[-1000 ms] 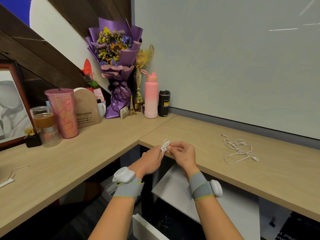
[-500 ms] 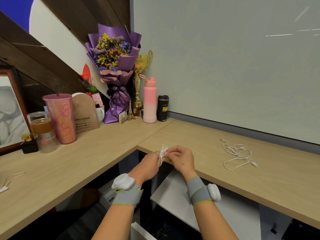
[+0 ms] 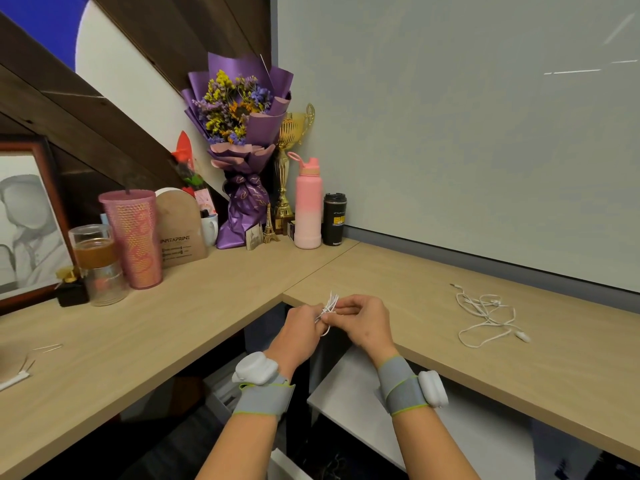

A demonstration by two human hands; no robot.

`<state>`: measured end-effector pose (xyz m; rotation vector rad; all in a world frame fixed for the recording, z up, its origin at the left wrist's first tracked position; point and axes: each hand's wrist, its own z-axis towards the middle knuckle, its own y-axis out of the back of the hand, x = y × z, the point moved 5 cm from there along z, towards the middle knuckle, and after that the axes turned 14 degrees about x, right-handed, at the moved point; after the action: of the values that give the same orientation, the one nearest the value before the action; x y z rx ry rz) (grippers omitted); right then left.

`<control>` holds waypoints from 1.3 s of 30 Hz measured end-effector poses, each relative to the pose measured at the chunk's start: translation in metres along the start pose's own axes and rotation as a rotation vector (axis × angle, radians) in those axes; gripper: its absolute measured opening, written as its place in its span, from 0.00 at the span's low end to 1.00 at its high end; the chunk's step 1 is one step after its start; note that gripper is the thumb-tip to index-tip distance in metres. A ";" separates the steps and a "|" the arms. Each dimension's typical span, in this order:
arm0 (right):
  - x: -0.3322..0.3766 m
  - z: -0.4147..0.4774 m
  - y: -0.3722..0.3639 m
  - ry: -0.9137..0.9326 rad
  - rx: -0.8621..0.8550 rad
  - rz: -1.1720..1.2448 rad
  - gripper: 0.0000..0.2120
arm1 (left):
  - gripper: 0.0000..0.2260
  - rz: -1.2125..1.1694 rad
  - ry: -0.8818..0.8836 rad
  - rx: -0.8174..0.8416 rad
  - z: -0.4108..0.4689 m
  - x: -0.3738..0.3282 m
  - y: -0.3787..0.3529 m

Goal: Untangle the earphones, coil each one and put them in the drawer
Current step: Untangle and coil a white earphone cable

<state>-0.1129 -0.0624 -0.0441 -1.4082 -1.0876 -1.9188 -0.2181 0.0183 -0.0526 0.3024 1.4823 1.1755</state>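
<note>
A small bundle of white earphone cable [image 3: 328, 308] is held in the air over the desk's inner corner. My left hand [image 3: 300, 332] grips it from the left and my right hand [image 3: 363, 322] pinches it from the right, fingers curled round the loops. A second white earphone [image 3: 486, 317] lies loose and tangled on the right desk, apart from both hands. Below, at the bottom edge, part of an open white drawer [image 3: 287, 467] shows with something dark inside; its contents are unclear.
The L-shaped wooden desk [image 3: 519, 375] carries a purple bouquet [image 3: 239, 143], a trophy, a pink bottle [image 3: 308, 206], a black cup [image 3: 334, 220], a pink tumbler [image 3: 133, 237], a glass jar and a framed picture at the back left. A white cabinet top [image 3: 346, 386] sits under the right desk.
Both hands stay together on the cable bundle with small finger movements. The view has tilted slightly, so the desk things sit a little lower in the frame.
</note>
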 end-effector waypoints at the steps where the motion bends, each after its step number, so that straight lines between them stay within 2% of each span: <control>1: 0.000 0.001 0.000 0.000 -0.007 -0.012 0.12 | 0.09 -0.011 -0.009 -0.003 0.000 -0.001 0.000; 7: -0.008 0.004 0.003 -0.030 -0.021 -0.012 0.10 | 0.06 -0.040 -0.045 0.020 -0.001 0.000 0.004; 11: -0.018 0.002 0.007 -0.065 0.023 0.215 0.07 | 0.11 0.002 -0.071 0.146 0.004 -0.008 0.003; 14: -0.020 0.000 0.008 -0.061 0.038 0.323 0.06 | 0.10 -0.034 -0.048 0.211 0.006 -0.012 -0.002; 17: -0.024 -0.001 0.009 -0.048 0.050 0.428 0.05 | 0.15 -0.097 -0.046 0.171 0.007 -0.013 -0.004; 19: -0.025 -0.003 0.011 -0.034 0.067 0.454 0.06 | 0.17 -0.227 -0.038 0.124 0.007 -0.011 -0.003; 22: -0.028 -0.005 0.014 -0.026 0.104 0.431 0.06 | 0.14 -0.441 -0.082 0.144 0.007 -0.005 -0.007; 24: -0.030 -0.005 0.014 -0.039 0.121 0.380 0.07 | 0.13 -0.488 -0.079 0.180 0.006 0.000 -0.010; 28: -0.033 -0.006 0.008 -0.063 0.119 0.152 0.07 | 0.10 -0.209 -0.016 0.278 0.009 0.003 -0.019; 32: -0.043 -0.013 0.004 -0.114 0.091 0.200 0.08 | 0.11 -0.080 -0.003 0.240 0.004 -0.001 -0.025; 34: -0.045 -0.017 0.003 -0.130 0.031 0.184 0.11 | 0.11 -0.074 0.007 0.184 0.002 -0.001 -0.029; 36: -0.040 -0.019 0.004 -0.106 -0.079 0.052 0.12 | 0.10 -0.117 0.044 0.118 0.001 0.000 -0.032; 39: -0.024 -0.019 0.005 -0.010 -0.221 -0.124 0.05 | 0.08 -0.174 0.074 0.054 0.001 0.004 -0.032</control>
<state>-0.1110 -0.0819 -0.0682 -1.4990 -1.0136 -2.1779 -0.2052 0.0064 -0.0800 0.1641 1.5738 1.0182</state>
